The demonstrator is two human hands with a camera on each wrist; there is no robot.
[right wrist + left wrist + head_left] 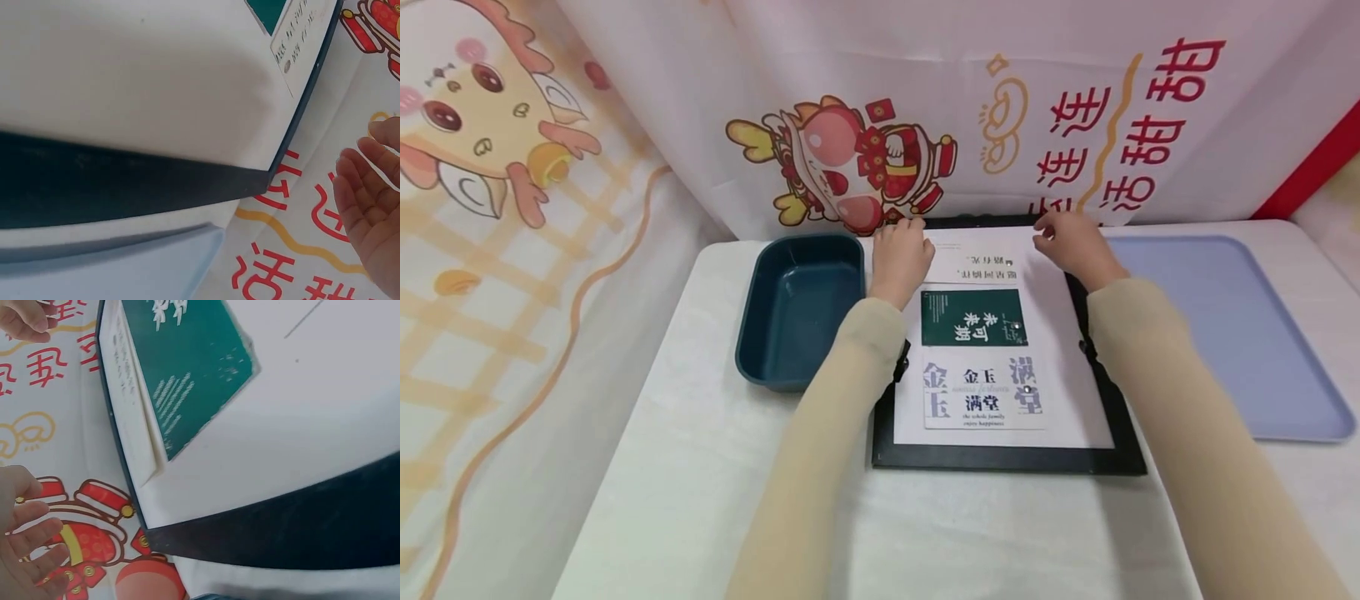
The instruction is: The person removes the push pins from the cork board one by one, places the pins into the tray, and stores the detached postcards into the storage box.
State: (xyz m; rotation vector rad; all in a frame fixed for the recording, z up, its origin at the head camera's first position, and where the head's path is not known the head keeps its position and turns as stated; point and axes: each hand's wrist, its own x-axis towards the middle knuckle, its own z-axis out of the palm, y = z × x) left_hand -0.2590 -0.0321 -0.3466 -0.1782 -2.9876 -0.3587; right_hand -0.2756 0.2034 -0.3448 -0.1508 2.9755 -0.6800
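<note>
A black-framed white board (1078, 392) lies on the table with three cards on it. The lowest is a white card (981, 392) with large characters; above it is a dark green card (970, 317). A white card (977, 262) with small print is at the far end. My left hand (902, 260) hovers by the board's far left corner; the left wrist view shows its fingers (34, 534) apart, with nothing between them. At the far right corner is my right hand (1075, 246), its fingers (362, 187) loosely bent and holding nothing.
A dark teal bin (801, 317) stands left of the board. On the right lies a pale blue tray (1217, 333), partly behind the right sleeve. A printed white cloth (985, 108) hangs behind the table, and another patterned cloth (512, 292) is at the left.
</note>
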